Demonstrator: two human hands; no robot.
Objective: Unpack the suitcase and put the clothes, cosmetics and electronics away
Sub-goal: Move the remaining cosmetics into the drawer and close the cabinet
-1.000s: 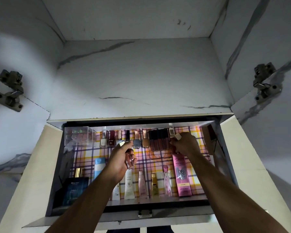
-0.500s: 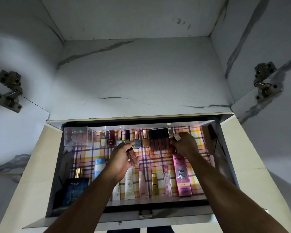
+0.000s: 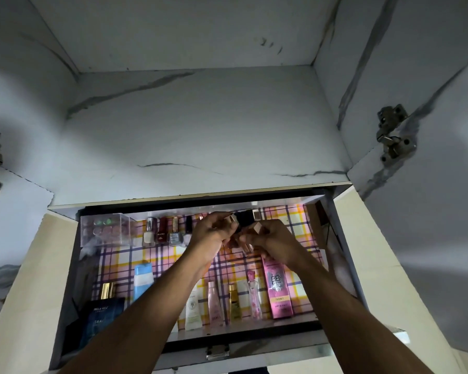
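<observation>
An open drawer [image 3: 241,344] lined with pink plaid paper holds cosmetics. My two hands meet over its back middle. My left hand [image 3: 214,238] pinches a small gold-capped bottle [image 3: 231,218]. My right hand [image 3: 277,242] pinches a second small clear bottle with a gold cap [image 3: 257,228]. The two bottles almost touch. A row of nail polish bottles [image 3: 161,233] stands along the back, partly hidden behind my hands. Dark lip-colour tubes [image 3: 245,218] show just beyond my fingers.
A clear plastic box [image 3: 106,229] sits at the back left. Along the front lie a dark blue perfume box [image 3: 100,319], a blue tube [image 3: 142,279], several small bottles [image 3: 215,303] and a pink BB cream box [image 3: 278,290]. Above is a marble-look shelf [image 3: 200,136] with open doors and hinges [image 3: 393,136].
My left hand moved right and toward the drawer's back with its bottle, meeting my right hand. My right hand came slightly forward, now holding a gold-capped bottle.
</observation>
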